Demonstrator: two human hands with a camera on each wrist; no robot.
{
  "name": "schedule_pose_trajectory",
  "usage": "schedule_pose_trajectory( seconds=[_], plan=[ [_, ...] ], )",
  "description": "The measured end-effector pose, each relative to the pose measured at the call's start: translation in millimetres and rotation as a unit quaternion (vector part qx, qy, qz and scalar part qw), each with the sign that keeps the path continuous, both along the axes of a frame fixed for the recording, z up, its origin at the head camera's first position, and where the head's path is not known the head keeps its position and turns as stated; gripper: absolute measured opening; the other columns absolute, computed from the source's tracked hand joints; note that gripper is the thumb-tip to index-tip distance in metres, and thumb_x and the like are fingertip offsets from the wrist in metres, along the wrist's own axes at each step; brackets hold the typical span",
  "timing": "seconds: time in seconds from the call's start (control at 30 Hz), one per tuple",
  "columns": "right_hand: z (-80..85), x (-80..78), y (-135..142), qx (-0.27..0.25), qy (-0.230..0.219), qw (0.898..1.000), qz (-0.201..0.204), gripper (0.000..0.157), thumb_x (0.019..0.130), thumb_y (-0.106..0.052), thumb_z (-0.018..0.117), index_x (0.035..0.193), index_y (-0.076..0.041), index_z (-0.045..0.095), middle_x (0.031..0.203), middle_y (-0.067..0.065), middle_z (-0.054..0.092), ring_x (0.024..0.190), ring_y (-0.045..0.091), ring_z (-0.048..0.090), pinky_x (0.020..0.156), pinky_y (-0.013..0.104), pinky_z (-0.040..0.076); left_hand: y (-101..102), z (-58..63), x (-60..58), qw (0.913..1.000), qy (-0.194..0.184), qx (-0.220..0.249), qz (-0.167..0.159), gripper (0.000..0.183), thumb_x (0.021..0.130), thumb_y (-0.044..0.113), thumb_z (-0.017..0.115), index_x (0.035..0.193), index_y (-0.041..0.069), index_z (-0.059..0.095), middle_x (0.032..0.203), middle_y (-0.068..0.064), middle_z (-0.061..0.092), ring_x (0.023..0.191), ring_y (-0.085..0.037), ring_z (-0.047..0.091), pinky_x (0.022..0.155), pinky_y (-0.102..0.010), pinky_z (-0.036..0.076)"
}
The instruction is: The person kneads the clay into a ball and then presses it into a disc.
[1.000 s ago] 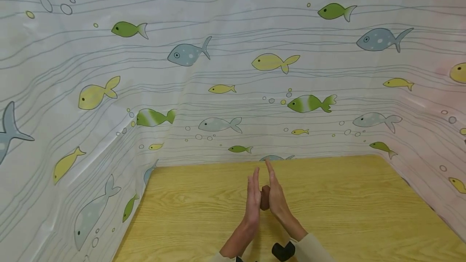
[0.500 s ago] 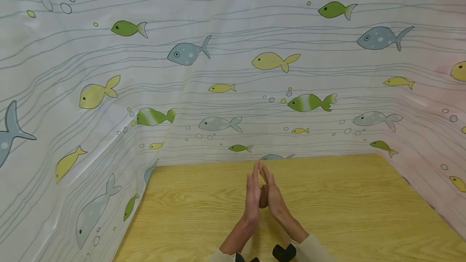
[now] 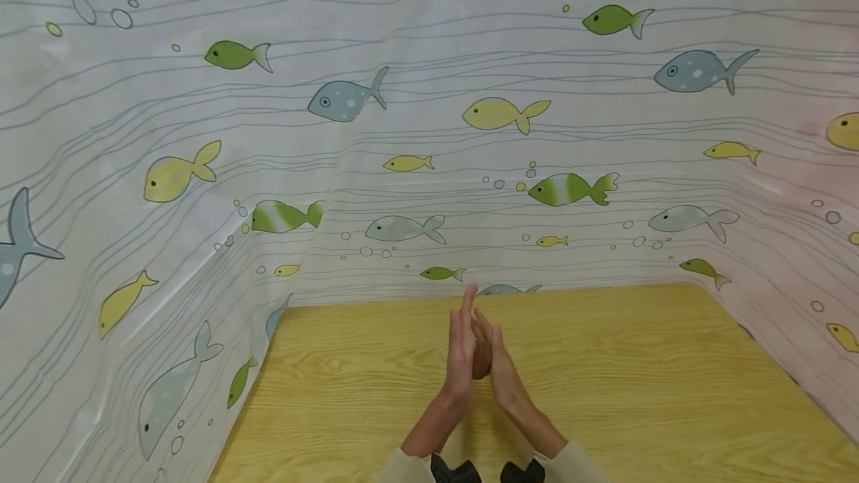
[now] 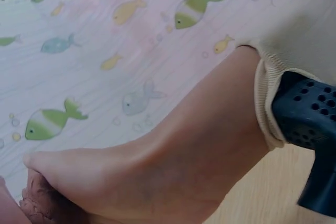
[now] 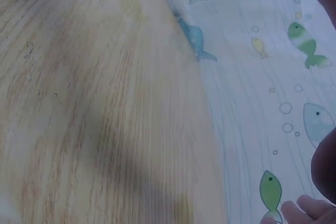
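A brown lump of what looks like clay [image 3: 481, 361] sits between my two palms, over the middle of the table. My left hand [image 3: 459, 356] is upright with straight fingers, its palm against the lump's left side. On the other side, my right hand [image 3: 506, 379] presses with extended fingers, its tips lower in the head view than the left's. The left wrist view shows the lump's cracked surface [image 4: 41, 200] at the bottom left, partly covered by the base of the right hand [image 4: 100, 177]. In the right wrist view only some fingertips [image 5: 304, 211] show at the lower right.
The wood-grain table [image 3: 362, 371] extends around the hands. A white sheet printed with fish [image 3: 403, 192] rises behind and on both sides. Dark perforated wrist mounts [image 4: 310, 108] sit by the cream sleeves [image 4: 294, 30].
The palms have slid against each other: the left hand has moved forward and the right back. Between them the lump has shifted slightly left and looks rounder.
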State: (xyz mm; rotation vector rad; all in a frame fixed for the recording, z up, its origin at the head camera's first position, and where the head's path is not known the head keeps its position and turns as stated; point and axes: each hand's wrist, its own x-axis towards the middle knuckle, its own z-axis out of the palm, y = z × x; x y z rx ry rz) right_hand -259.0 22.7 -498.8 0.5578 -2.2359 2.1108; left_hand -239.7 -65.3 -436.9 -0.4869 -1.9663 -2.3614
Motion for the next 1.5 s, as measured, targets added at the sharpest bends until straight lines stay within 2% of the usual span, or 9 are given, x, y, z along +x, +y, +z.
schedule_pose_trajectory(
  seconds=[0.17, 0.43, 0.63, 0.8, 0.97, 1.03, 1.17, 1.4, 1.5],
  plan=[
    [-1.6, 4.6, -4.3, 0.012, 0.001, 1.0, -0.012, 0.046, 0.1, -0.033, 0.0, 0.141, -0.037, 0.02, 0.15, -0.001, 0.025, 0.14, 0.023, 0.02, 0.11, 0.057, 0.015, -1.7, -3.5, -5.1, 0.9995, 0.025, -0.003, 0.021, 0.046, 0.098, 0.038, -0.002, 0.142, 0.036, 0.009, 0.152, 0.015, 0.004, 0.143, -0.012, -0.005, 0.112, -0.055, -0.004],
    [2.2, 11.1, -11.1, 0.029, 0.026, 0.999, -0.012, 0.043, 0.101, -0.028, 0.008, 0.142, -0.038, 0.016, 0.148, -0.003, 0.03, 0.135, 0.025, 0.032, 0.102, 0.054, 0.031, -8.2, -5.4, -14.9, 0.9993, -0.004, 0.001, 0.038, 0.045, 0.098, 0.041, 0.0, 0.141, 0.039, 0.012, 0.15, 0.02, 0.005, 0.143, -0.011, -0.004, 0.113, -0.052, -0.003],
    [13.9, 21.0, -13.4, 0.019, 0.028, 0.999, 0.019, 0.043, 0.101, -0.024, 0.014, 0.143, -0.034, 0.012, 0.15, -0.002, 0.024, 0.136, 0.015, 0.03, 0.092, 0.028, 0.044, -13.3, -2.9, -20.0, 0.9983, -0.014, 0.006, 0.056, 0.045, 0.097, 0.044, 0.002, 0.141, 0.04, 0.014, 0.15, 0.021, 0.005, 0.143, -0.017, -0.005, 0.111, -0.056, -0.004],
    [8.5, 22.9, -13.5, -0.005, 0.03, 0.998, 0.048, 0.044, 0.101, -0.025, 0.013, 0.145, -0.027, 0.011, 0.152, 0.001, 0.018, 0.134, 0.007, 0.028, 0.089, 0.016, 0.041, -14.5, -3.6, -21.7, 0.9977, -0.013, 0.01, 0.065, 0.045, 0.097, 0.043, 0.003, 0.14, 0.039, 0.016, 0.15, 0.02, 0.007, 0.143, -0.012, -0.006, 0.111, -0.055, -0.004],
    [7.1, 24.8, -15.5, -0.047, 0.013, 0.996, 0.068, 0.044, 0.101, -0.027, 0.011, 0.145, -0.026, 0.014, 0.152, 0.006, 0.017, 0.14, 0.02, 0.019, 0.096, 0.008, 0.034, -15.6, -7.1, -24.0, 0.9971, -0.02, 0.006, 0.073, 0.045, 0.097, 0.044, 0.003, 0.14, 0.041, 0.016, 0.152, 0.016, 0.005, 0.143, -0.011, -0.006, 0.111, -0.055, -0.004],
    [9.1, 26.3, -15.7, -0.059, 0.008, 0.996, 0.073, 0.044, 0.101, -0.026, 0.01, 0.145, -0.024, 0.014, 0.147, 0.01, 0.026, 0.131, 0.016, 0.035, 0.091, 0.008, 0.036, -15.8, -8.2, -24.6, 0.9969, -0.02, 0.005, 0.076, 0.045, 0.097, 0.044, 0.004, 0.14, 0.042, 0.016, 0.152, 0.014, 0.004, 0.143, -0.013, -0.006, 0.111, -0.056, -0.004],
    [11.8, 28.7, -15.5, -0.066, 0.003, 0.994, 0.082, 0.045, 0.101, -0.027, 0.007, 0.145, -0.023, 0.013, 0.147, 0.011, 0.026, 0.126, 0.001, 0.036, 0.091, 0.007, 0.036, -16.0, -9.3, -25.5, 0.9964, -0.013, 0.004, 0.084, 0.045, 0.097, 0.042, 0.004, 0.14, 0.04, 0.016, 0.154, 0.009, 0.003, 0.143, -0.017, -0.006, 0.109, -0.059, -0.003],
    [11.2, 31.9, -15.7, -0.071, 0.02, 0.994, 0.083, 0.043, 0.101, -0.026, 0.011, 0.144, -0.024, 0.015, 0.15, 0.011, 0.021, 0.136, 0.017, 0.028, 0.093, 0.009, 0.038, -17.6, -8.7, -24.1, 0.9951, -0.019, -0.006, 0.097, 0.044, 0.098, 0.041, 0.004, 0.14, 0.041, 0.017, 0.153, 0.01, 0.003, 0.143, -0.017, -0.004, 0.11, -0.058, -0.001],
    [10.5, 33.6, -16.4, -0.082, 0.037, 0.992, 0.085, 0.043, 0.101, -0.022, 0.012, 0.145, -0.022, 0.016, 0.15, 0.013, 0.022, 0.136, 0.01, 0.028, 0.095, 0.009, 0.037, -18.3, -9.2, -23.7, 0.9937, -0.027, -0.018, 0.107, 0.044, 0.098, 0.041, 0.005, 0.14, 0.041, 0.017, 0.153, 0.01, 0.004, 0.143, -0.018, -0.003, 0.11, -0.059, 0.0]
  ],
)
